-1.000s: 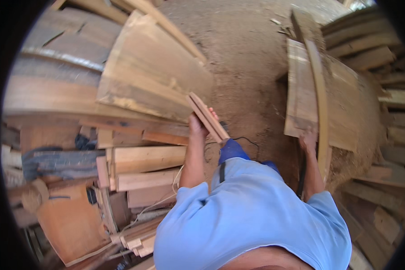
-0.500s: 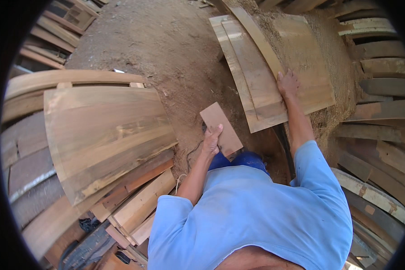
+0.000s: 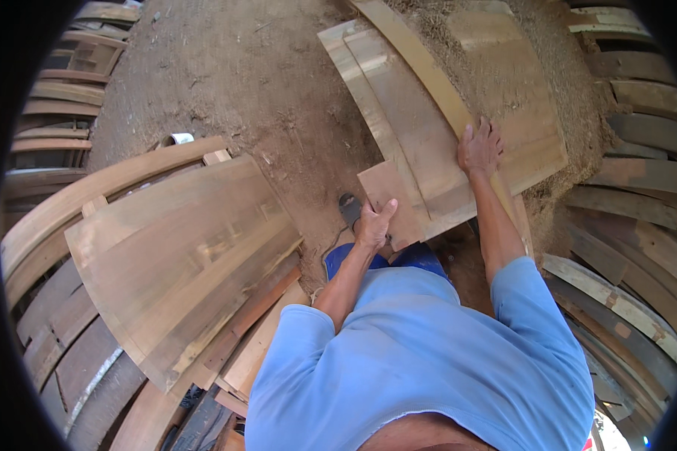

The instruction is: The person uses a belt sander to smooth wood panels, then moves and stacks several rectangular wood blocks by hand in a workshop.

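My left hand [image 3: 374, 227] grips a small flat rectangular wooden board [image 3: 393, 197], thumb on top and fingers beneath. The board overlaps the near left corner of a broad, smooth worktop [image 3: 447, 169]; whether it touches that surface I cannot tell. Across the worktop runs a long narrow wooden strip [image 3: 423, 66], bent in the picture by the lens. On this strip, close to the worktop's near side, rests my right hand [image 3: 480, 148], its fingers stretched out and slightly apart. The strip's near end shows beside my right forearm.
Sawdust [image 3: 553, 83] is heaped around the worktop's far and right sides. To my left, a wide wooden panel [image 3: 188, 255] lies on stacked planks. More planks [image 3: 632, 180] are piled along the right. A dark rounded thing [image 3: 350, 207] is on the dirt floor by my left hand.
My left hand has carried the small board rightward to the worktop's near left corner. My right hand stays on the strip, its fingers a little more spread. The whole view has shifted slightly.
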Tool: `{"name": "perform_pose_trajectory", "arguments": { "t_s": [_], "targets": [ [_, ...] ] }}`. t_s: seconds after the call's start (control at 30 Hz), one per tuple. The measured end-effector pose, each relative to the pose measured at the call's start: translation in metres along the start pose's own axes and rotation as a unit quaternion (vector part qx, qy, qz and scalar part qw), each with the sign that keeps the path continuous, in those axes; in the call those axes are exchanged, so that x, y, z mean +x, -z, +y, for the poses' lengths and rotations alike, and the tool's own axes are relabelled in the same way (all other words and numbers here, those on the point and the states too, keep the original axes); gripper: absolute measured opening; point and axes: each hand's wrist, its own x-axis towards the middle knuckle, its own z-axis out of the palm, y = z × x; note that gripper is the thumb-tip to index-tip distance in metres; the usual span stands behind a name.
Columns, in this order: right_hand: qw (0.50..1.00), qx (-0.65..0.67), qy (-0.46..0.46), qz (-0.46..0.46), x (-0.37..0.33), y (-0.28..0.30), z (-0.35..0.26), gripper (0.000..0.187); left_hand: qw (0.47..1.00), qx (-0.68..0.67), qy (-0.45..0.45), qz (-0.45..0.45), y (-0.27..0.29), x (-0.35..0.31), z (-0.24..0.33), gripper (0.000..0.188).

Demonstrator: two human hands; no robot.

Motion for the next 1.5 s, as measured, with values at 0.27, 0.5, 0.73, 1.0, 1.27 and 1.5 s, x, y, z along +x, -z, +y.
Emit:
{"name": "perform_pose_trajectory", "arguments": {
  "t_s": [0.27, 0.5, 0.73, 1.0, 1.27, 1.5],
  "targets": [
    [1.0, -0.009, -0.002, -0.006, 0.003, -0.004, 0.003, 0.056, 0.993, 0.044, -0.104, 0.035, -0.006, 0.139, 0.107, 0.05],
    [1.0, -0.007, 0.012, 0.002, 0.0, -0.005, 0.005, 0.055, 0.984, 0.104, -0.087, 0.113, -0.02, 0.247, 0.221, 0.044],
    [0.999, -0.024, 0.015, -0.014, -0.001, 0.003, 0.003, 0.054, 0.986, 0.089, -0.13, 0.055, -0.003, 0.294, 0.24, 0.041],
    [1.0, -0.019, 0.01, -0.002, 0.002, -0.009, 0.005, 0.056, 0.989, 0.118, -0.07, 0.054, -0.004, 0.212, 0.171, 0.047],
    [0.999, 0.013, 0.023, 0.023, 0.002, -0.01, 0.004, 0.056, 0.965, 0.253, -0.013, 0.073, 0.005, -0.001, -0.007, 0.052],
    [0.999, 0.011, 0.011, 0.029, 0.003, -0.017, 0.005, 0.055, 0.96, 0.159, 0.219, -0.067, 0.029, -0.042, -0.035, 0.057]
  ]
}}
